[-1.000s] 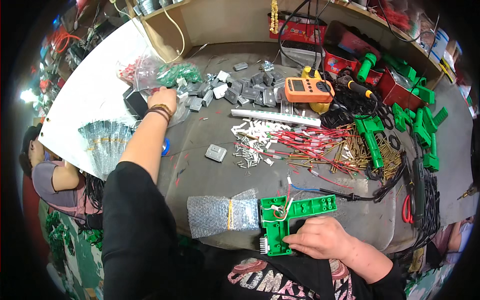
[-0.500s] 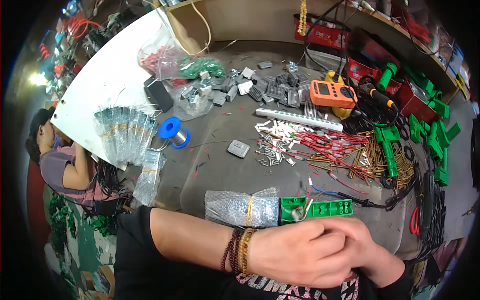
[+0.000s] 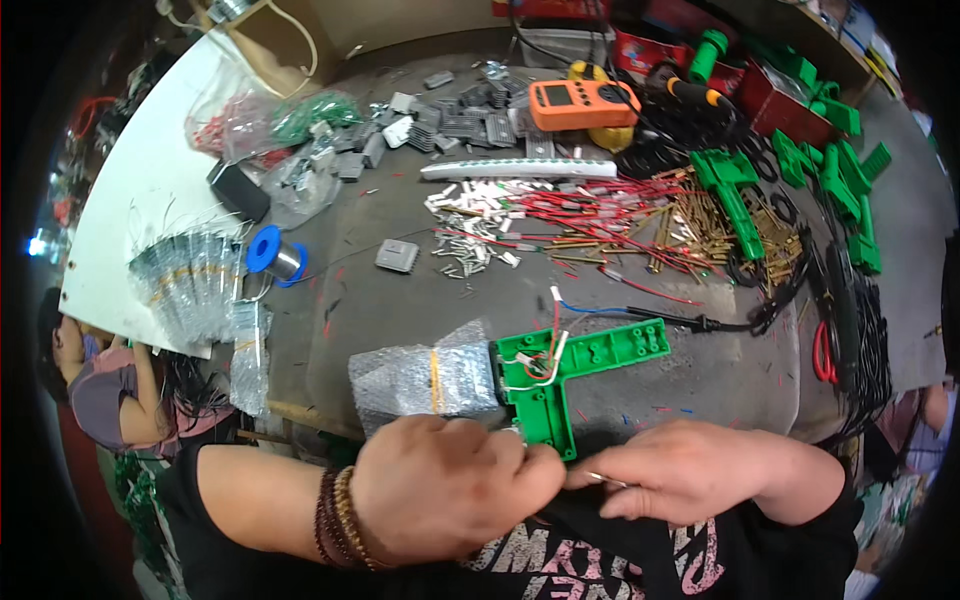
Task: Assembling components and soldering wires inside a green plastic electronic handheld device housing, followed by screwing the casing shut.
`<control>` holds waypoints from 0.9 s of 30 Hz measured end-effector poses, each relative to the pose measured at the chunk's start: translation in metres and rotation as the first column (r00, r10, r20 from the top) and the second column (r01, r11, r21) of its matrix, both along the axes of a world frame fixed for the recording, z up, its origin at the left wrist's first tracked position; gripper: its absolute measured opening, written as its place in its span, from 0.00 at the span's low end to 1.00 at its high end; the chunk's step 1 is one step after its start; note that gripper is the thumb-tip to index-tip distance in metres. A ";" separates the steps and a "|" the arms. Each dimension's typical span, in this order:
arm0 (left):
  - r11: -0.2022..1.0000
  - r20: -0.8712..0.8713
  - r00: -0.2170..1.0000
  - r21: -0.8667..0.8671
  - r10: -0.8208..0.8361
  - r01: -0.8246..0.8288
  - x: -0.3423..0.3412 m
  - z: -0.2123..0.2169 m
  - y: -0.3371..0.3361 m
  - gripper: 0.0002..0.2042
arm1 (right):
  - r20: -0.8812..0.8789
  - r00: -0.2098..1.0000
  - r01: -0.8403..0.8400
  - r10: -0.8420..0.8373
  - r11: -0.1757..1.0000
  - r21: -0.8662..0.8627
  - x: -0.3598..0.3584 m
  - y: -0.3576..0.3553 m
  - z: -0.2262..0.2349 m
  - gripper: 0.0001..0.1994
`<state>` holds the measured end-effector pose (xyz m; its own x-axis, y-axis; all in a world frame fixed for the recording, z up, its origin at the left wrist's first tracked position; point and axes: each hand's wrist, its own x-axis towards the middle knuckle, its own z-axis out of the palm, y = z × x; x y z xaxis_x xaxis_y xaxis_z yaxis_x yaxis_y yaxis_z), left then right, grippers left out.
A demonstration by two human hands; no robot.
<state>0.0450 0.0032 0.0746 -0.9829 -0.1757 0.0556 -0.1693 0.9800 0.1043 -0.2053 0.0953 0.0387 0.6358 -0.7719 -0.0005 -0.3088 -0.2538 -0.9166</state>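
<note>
My left hand (image 3: 460,488), with bead bracelets at the wrist, is closed at the lower end of a green plastic tool housing half (image 3: 545,412); its fingertips hide whatever they grip. To its right, my right hand (image 3: 690,468) pinches a thin shiny metal piece (image 3: 607,480), too small to name. The T-shaped housing lies with its hollow side up, and red and white wires (image 3: 543,368) are bunched where its arms meet. A bubble-wrapped part (image 3: 420,375) with a yellow band joins its left end. From the right, a black cable (image 3: 690,322) with blue and red leads reaches the housing.
Behind lie red wires (image 3: 610,208), brass-coloured rods (image 3: 715,225), a white strip (image 3: 520,170), grey metal blocks (image 3: 465,125) and an orange meter (image 3: 585,104). A solder spool (image 3: 275,258) and bubble-wrapped bundles (image 3: 190,270) are at left. Green housings (image 3: 850,185) sit at right. Another person (image 3: 115,395) is at far left.
My hands have come apart from their overlapped position, the right showing a thin metal piece. The view has shifted, and more of the green housing shows.
</note>
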 end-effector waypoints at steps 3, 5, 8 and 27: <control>0.974 -0.094 0.995 -0.226 -0.026 0.004 0.006 -0.011 0.001 0.11 | -0.165 0.985 0.047 -0.047 0.999 -0.004 0.002 0.004 0.005 0.19; 0.967 0.051 0.999 -0.253 -0.014 0.027 0.007 -0.010 -0.002 0.08 | -0.323 0.945 0.025 -0.053 0.996 -0.088 0.001 0.004 0.007 0.21; 0.995 -0.011 1.000 -0.101 0.007 -0.008 0.008 -0.021 -0.013 0.08 | -0.513 0.830 -0.059 -0.217 0.881 -0.469 -0.005 -0.003 0.005 0.29; 0.990 -0.174 0.976 -0.067 -0.131 0.121 0.008 -0.074 -0.026 0.26 | -0.664 0.641 -0.139 -0.386 0.792 -0.594 -0.052 0.008 0.014 0.30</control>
<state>0.0535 -0.0225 0.0008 -0.9706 -0.0428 0.2371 -0.0279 0.9974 0.0658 -0.2575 0.1031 0.0525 0.5142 -0.8569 0.0367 -0.8548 -0.5155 -0.0604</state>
